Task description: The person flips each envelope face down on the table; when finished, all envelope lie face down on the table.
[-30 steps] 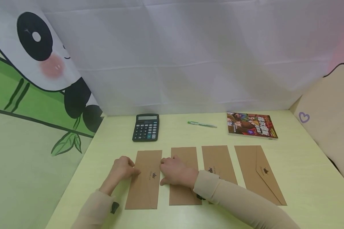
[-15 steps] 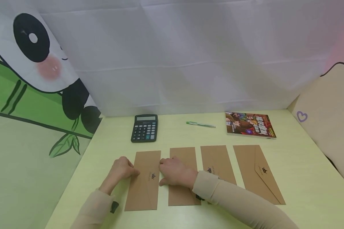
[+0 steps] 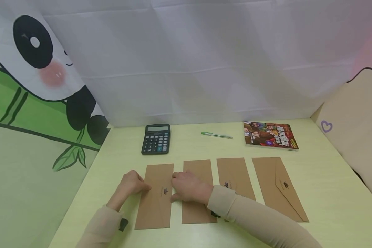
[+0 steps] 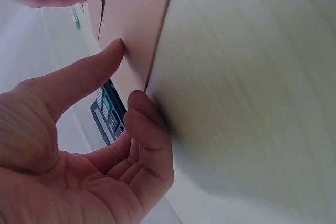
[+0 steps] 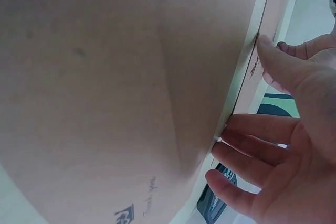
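A brown envelope (image 3: pixel 155 210) printed with a small crown lies at the left of a row of similar envelopes. My left hand (image 3: pixel 131 182) holds its left edge. In the left wrist view, the thumb (image 4: pixel 113 56) is on the envelope's top face and the curled forefinger (image 4: pixel 144 108) sits at the edge. Along the right edge, my right hand (image 3: pixel 189 187) touches with its thumb (image 5: pixel 273 59) and extended fingers (image 5: pixel 257 129). That hand reaches over the second envelope (image 3: pixel 198 168) and hides part of it. My right sleeve covers part of the third envelope (image 3: pixel 234 168).
The rightmost envelope (image 3: pixel 266 175) lies flap side up. Behind the row are a black calculator (image 3: pixel 156 139), a green pen (image 3: pixel 217 135) and a colourful book (image 3: pixel 270 135). A white cloth (image 3: pixel 186 86) hangs at the back edge of the pale table (image 3: pixel 325 172).
The head view has shifted slightly. Both hands stay at the edges of the leftmost envelope, with hardly any visible movement.
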The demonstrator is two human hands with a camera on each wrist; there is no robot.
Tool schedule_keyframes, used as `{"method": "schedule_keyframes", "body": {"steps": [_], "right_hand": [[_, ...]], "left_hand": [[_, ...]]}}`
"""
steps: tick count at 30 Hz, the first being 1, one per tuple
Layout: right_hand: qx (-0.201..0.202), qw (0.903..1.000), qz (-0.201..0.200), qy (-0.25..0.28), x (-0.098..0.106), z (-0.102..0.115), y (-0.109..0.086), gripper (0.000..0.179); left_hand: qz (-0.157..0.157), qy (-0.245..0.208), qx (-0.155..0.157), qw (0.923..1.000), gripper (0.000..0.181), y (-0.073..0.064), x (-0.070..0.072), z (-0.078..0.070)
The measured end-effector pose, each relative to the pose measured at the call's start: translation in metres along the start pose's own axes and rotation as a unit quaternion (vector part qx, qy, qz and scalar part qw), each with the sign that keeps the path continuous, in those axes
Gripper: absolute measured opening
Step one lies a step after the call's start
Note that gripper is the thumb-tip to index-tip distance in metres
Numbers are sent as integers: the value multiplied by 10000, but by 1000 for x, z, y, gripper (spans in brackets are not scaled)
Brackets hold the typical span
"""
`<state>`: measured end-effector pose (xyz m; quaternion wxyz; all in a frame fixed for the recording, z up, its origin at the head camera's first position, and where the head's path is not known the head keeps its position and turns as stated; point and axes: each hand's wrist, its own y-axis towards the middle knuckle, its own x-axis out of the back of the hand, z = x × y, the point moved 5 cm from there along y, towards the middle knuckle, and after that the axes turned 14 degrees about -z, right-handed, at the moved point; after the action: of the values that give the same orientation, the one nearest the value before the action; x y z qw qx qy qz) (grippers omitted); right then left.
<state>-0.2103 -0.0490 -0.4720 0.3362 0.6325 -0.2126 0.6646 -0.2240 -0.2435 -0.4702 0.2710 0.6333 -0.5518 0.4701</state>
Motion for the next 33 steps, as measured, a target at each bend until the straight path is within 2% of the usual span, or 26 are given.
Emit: {"method": "schedule_keyframes", "body": {"steps": [11,20,29,33], "right_hand": [[47,9999,60,-136,3,3,1,39],[-8,9999,59,-105,3,3,1,40],[-113,9999,65,15,3,1,2,43],[-118,9999,64,55,3,0,2,43]], "left_hand": [[-1,59,-2,10000,29,0,-1,0],[55,21,164,9998,29,3,-2,2],[127,-17,236,9996,57,6,-1,-1],[155,-45,334,9993,60,6,-1,-1]]}}
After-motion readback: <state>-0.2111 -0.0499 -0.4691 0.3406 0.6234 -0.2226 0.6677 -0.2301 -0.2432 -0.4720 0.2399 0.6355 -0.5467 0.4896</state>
